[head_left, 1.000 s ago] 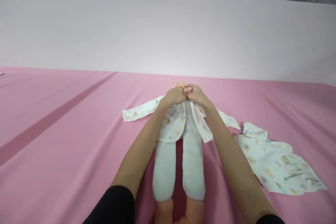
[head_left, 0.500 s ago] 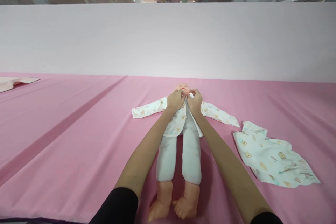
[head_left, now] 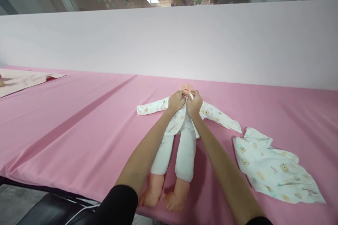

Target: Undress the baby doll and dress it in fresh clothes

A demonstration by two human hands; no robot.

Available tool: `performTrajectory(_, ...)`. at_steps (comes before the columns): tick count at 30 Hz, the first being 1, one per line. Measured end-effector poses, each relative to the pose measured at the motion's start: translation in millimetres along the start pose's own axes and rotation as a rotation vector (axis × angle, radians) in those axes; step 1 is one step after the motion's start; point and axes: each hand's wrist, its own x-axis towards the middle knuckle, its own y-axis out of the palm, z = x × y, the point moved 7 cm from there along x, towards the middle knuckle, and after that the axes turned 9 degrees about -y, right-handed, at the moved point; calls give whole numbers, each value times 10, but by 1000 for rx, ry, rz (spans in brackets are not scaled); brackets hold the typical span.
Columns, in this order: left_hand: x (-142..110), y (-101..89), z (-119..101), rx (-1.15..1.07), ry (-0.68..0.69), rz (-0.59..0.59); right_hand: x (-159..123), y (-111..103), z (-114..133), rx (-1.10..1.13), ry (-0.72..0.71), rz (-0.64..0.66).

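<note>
A baby doll (head_left: 185, 161) lies on its back, head away from me, with a white cloth body and bare plastic feet. It has on a white printed baby jacket (head_left: 176, 123), its sleeves spread to both sides and its front partly apart. At the doll's neck, my left hand (head_left: 176, 101) pinches the collar edge on the left. My right hand (head_left: 194, 102) pinches the opposite collar edge, a bit of white fabric showing at its fingertips. Both hands are closed and nearly touch under the chin. The fingers partly hide the collar.
Matching printed baby pants (head_left: 277, 167) lie folded to the right on the pink sheet (head_left: 87, 112). A pale cloth (head_left: 26, 79) lies at the far left. Behind runs a white wall (head_left: 158, 42). A black seat (head_left: 50, 209) shows below the front edge.
The view has turned left and tilted, bringing more of the pale cloth and the black seat into sight. Both hands stay at the collar with little movement.
</note>
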Motion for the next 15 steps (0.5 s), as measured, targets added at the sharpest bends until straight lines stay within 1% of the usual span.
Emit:
performTrajectory(5,12,14,31,-42,-3,-16,6,4,-39,51,20,-43)
performTrajectory(12,40,26,80,-80,-40,-8,16,24,-30,118,20,-12)
performTrajectory(15,52,16,101,-120,-41,-26,0,13,-22,133,26,-9)
